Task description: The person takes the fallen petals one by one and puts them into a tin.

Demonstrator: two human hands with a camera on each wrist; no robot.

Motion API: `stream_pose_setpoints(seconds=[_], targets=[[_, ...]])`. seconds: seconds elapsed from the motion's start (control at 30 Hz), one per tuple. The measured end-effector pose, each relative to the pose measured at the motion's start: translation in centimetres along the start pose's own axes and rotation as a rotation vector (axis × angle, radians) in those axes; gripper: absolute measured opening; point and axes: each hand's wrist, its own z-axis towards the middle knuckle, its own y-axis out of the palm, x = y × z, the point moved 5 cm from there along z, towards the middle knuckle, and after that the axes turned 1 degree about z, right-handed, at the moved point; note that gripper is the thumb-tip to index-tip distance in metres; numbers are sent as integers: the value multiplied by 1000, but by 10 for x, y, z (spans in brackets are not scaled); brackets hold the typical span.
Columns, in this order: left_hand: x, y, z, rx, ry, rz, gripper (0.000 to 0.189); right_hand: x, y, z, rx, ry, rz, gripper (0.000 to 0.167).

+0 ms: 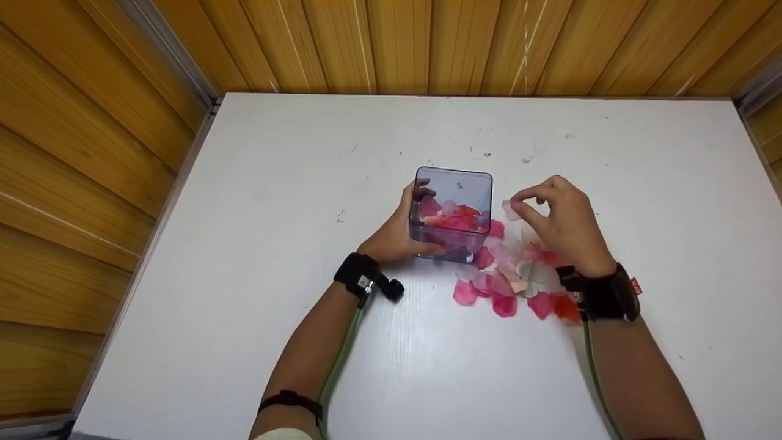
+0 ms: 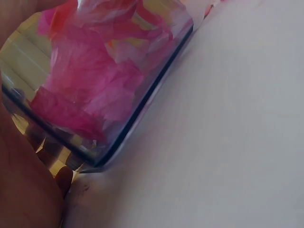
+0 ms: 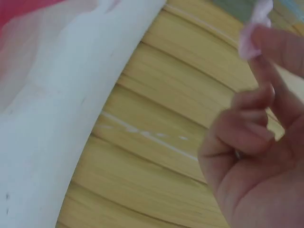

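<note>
Filling seems underway: right hand (image 1: 565,223) pinching a pale petal (image 1: 509,210) between fingers (image 1: 533,193), left hand (image 1: 394,237) clamped round a clear box (image 1: 455,242); next likely needs carrying toward 9 o'clock.

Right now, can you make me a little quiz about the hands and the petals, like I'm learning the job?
1. Which hand pinches a pale pink petal?
2. True or false: the left hand holds the see-through box.
3. Fill in the gap: loose petals lie on the white ____.

Key: 1. The right hand. 2. True. 3. Table.
</note>
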Motion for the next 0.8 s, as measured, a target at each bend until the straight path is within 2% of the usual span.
stream_pose_setpoints(seconds=[0.1, 0.27, 0.37, 0.5, 0.67, 0.8], targets=[[-5, 0, 3, -5, -1, 5, 117, -11, -6, -2, 101, -11, 99, 11], [-28, 2, 10, 1, 3, 10, 122, -29, 1, -5, 166, -22, 246, 10], [-37, 2, 12, 3, 2, 20, 124, -40, 14, -4, 205, -51, 268, 9], [-40, 2, 11, 4, -1, 41, 123, -54, 34, -1, 260, -114, 259, 10], [-38, -1, 8, 26, 9, 52, 119, -66, 48, 1, 245, -202, 224, 20], [-37, -1, 8, 29, 10, 50, 120, -66, 44, 2, 206, -205, 231, 22]])
